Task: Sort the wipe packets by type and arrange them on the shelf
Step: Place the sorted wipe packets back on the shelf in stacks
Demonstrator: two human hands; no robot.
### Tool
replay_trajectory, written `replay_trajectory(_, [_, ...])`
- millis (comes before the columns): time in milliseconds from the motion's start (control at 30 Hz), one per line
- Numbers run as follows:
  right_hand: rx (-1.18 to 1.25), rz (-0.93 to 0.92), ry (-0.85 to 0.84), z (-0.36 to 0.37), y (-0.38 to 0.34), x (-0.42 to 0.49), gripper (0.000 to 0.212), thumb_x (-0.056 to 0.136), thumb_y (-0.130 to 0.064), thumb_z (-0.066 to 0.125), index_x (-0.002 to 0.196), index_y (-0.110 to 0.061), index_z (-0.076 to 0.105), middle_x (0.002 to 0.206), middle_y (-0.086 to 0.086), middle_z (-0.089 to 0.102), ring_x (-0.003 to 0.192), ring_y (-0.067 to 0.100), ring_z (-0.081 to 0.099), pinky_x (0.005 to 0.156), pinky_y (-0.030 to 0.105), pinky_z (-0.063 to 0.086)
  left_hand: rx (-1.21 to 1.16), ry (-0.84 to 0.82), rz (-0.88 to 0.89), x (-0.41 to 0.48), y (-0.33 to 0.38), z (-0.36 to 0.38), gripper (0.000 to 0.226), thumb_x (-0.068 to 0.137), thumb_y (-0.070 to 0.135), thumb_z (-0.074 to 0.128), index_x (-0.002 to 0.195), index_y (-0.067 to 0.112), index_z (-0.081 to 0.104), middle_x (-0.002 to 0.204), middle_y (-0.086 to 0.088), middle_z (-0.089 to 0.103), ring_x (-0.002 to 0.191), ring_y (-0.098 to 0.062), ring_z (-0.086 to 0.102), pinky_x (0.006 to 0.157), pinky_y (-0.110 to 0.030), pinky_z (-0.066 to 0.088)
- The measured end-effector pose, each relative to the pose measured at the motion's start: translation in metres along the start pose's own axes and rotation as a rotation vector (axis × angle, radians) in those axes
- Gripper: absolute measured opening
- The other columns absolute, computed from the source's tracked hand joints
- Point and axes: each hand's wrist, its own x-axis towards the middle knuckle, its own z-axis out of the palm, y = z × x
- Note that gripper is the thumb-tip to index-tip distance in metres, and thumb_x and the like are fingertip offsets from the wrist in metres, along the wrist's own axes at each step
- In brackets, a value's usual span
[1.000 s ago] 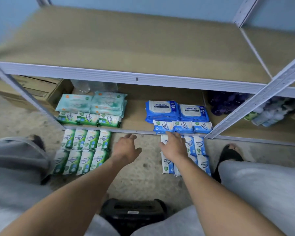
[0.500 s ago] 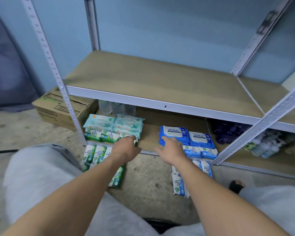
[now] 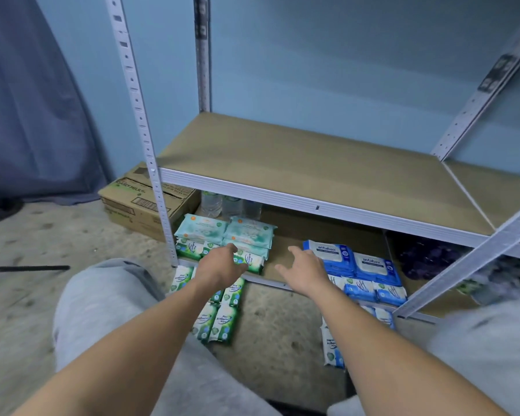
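While both hands reach into the lower shelf (image 3: 285,241), left hand (image 3: 218,268) covers the green packets (image 3: 249,262) at the shelf's front edge; gripping or just touching, can't tell. Right hand (image 3: 306,270) hovers with fingers spread, holding nothing, antabax packs (image 3: 332,255) just beside at its 2 o'clock. Floor packets (image 3: 219,321) lie at left hand's 6 o'clock.

You've got a cardboard box (image 3: 126,202) sitting on the concrete floor (image 3: 27,250) off to your left, with a dark blue curtain (image 3: 27,100) hanging behind it. Clear water bottles (image 3: 222,204) stand just right of the box, dark purple bottles (image 3: 424,256) are further right, and there's a light blue wall (image 3: 342,70) behind everything.
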Motion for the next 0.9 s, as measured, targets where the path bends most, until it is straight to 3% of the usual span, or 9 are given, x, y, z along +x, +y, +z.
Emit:
replay_trajectory(267, [0.047,-0.056,-0.030,-0.006,-0.009,0.014,0.062,0.092,-0.050,0.059,0.146,-0.023,0.043,0.143,0.016,0.045,0.132,0.038,0.043,0.106,0.041,0.041,0.004,0.041,-0.025,-0.003,-0.003,-0.006,0.063,0.093,0.050,0.063,0.144,0.017,0.047,0.139,-0.004,0.059,0.115,-0.025,0.060,0.092,-0.038,0.052])
replay_trajectory(467, [0.105,-0.080,-0.108,0.016,-0.009,0.043,0.071,0.092,-0.053,0.057,0.154,-0.025,0.034,0.149,0.014,0.041,0.136,0.035,0.040,0.107,0.043,0.042,0.021,0.038,-0.074,0.006,-0.016,0.001,0.064,0.094,0.047,0.063,0.144,0.011,0.047,0.140,-0.009,0.057,0.123,-0.028,0.056,0.099,-0.039,0.049])
replay_trajectory(733, [0.194,-0.019,-0.178,0.062,0.019,0.100,0.065,0.092,-0.049,0.060,0.149,-0.024,0.041,0.145,0.009,0.049,0.134,0.031,0.045,0.106,0.035,0.040,-0.007,0.002,-0.133,0.050,-0.044,0.042,0.058,0.094,0.048,0.061,0.141,0.015,0.051,0.140,-0.004,0.058,0.125,-0.025,0.056,0.098,-0.035,0.047])
replay_trajectory(900, [0.238,0.055,-0.181,0.086,0.037,0.151,0.071,0.093,-0.049,0.059,0.154,-0.025,0.032,0.150,0.008,0.046,0.136,0.029,0.044,0.107,0.037,0.041,-0.102,-0.021,-0.145,0.093,-0.061,0.070,0.058,0.093,0.047,0.065,0.140,0.016,0.053,0.141,-0.001,0.058,0.124,-0.024,0.057,0.099,-0.034,0.047])
